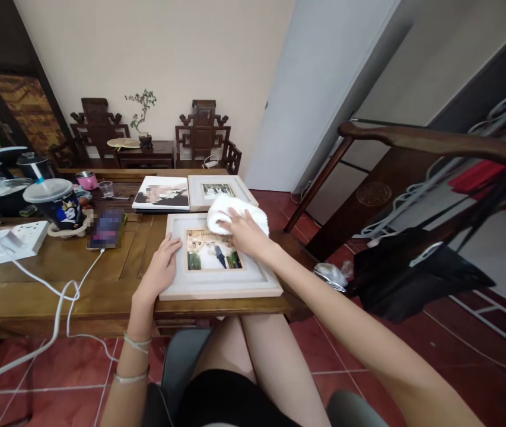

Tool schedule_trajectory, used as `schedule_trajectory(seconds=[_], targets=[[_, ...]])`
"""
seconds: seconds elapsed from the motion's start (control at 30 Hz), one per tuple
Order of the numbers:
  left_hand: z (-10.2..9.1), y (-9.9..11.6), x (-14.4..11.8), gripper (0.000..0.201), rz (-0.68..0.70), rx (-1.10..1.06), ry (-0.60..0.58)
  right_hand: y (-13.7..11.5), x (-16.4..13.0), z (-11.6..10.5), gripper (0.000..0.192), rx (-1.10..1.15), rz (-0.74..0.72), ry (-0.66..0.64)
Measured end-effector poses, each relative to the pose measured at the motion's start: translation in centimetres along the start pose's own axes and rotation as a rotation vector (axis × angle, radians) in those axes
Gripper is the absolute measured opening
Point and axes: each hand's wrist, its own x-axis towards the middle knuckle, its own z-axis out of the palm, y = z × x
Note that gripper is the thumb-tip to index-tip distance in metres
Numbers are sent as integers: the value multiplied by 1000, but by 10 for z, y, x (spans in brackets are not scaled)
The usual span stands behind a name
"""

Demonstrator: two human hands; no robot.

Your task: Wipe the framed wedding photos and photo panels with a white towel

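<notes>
Where the wooden table (57,267) extends to the left, a white power strip (12,240) with a trailing white cable is seen, and beside it a lidded printed cup (59,204) with a straw; a small pink pot (87,179) and a clear glass (107,188) are set farther back. Near the table's front edge, a rectangular photo frame (219,284) with a broad, pale, matt moulding is laid flat, a colour photograph being shown under its glazing. The left hand (161,267) is rested on the frame's left border, fingers extended and slightly spread, pressing flat rather than gripping. Behind the frame, a glossy photo panel (162,193) and a second pale frame (219,191) are placed side by side. At the upper right corner of the near frame, a soft, bunched white cloth (235,210) is pressed down by the right hand (246,232), whose fingers are laid over the cloth's near edge; whether the cloth is pinched cannot be told. To the right, a dark, curved wooden chair arm (430,139) and a black bag (413,273) are seen above the red tiled floor (457,356).
</notes>
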Motion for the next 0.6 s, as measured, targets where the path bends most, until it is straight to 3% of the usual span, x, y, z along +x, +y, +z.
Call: schedule_trajectory(seconds=[0.1, 0.2, 0.3, 0.47, 0.53, 0.6], targets=[[0, 1, 0, 42, -9, 3, 5, 7, 16, 10, 67, -60, -44, 22], [1, 0, 0, 42, -16, 7, 20, -1, 5, 10, 60, -71, -90, -64], [3, -1, 1, 41, -13, 9, 37, -17, -30, -9, 58, -25, -165, -184], [5, 0, 1, 42, -4, 23, 46, -46, -97, -65, 58, 104, -252, -364], [5, 1, 1, 42, -2, 28, 47, -54, -108, -75, 57, 132, -263, -364], [5, 1, 1, 43, -2, 30, 42, -57, -104, -70, 60, 171, -273, -327]])
